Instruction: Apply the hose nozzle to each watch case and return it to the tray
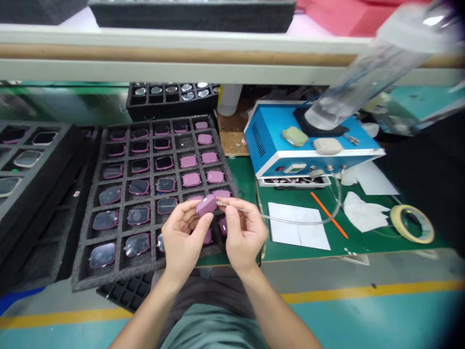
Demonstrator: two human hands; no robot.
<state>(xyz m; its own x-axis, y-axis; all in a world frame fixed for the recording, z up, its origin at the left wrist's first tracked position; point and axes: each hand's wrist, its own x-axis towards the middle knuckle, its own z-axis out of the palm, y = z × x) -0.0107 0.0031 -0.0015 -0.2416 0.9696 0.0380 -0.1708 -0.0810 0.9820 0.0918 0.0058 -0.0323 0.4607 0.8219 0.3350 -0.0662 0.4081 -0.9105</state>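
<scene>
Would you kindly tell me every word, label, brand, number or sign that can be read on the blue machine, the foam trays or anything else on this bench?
Nothing can be read: the small display panel on the blue benchtop machine and the small white tag on the black foam are too small or blurred to make out.

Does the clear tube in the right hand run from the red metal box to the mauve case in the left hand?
Head view: the metal box is blue, not red; the clear tube in the right hand runs from it to the mauve case in the left hand.
</scene>
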